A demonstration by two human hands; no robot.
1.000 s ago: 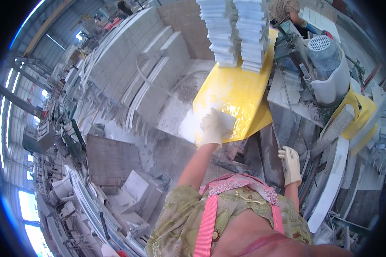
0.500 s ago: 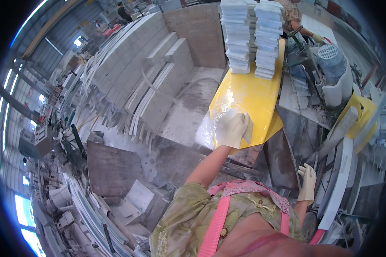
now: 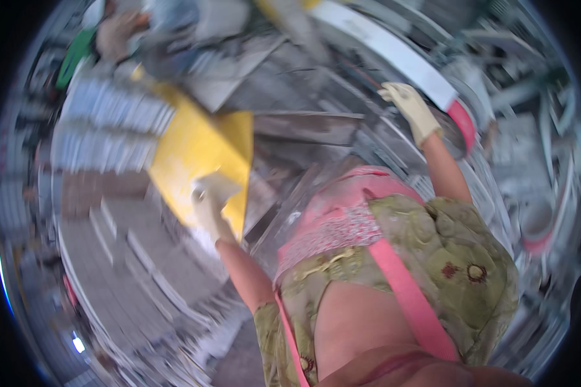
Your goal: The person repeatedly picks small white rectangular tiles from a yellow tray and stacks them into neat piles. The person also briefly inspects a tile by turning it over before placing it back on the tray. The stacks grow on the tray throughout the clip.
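Observation:
My left hand, in a cream rubber glove, is over the lower part of a glossy yellow sheet. Its fingers are bent round a thin, pale, squarish piece, blurred, so whether it is a tile or a pad I cannot tell. Beyond the hand, blurred stacks of thin white slabs stand on the sheet's far end. My right hand, gloved alike, is held out at the right near a long white curved strip. Its fingers are stretched out and nothing shows in them.
Large grey blocks are piled at the left. Dark boards lie between my hands. A pink-red band is at the end of the white strip, close to my right forearm. Blurred clutter and a co-worker's arm are at the upper left.
The view has swung right, so the yellow sheet and slab stacks appear farther left. My right hand has reached outward from beside my body. My left hand stays over the sheet, the pale piece now showing more.

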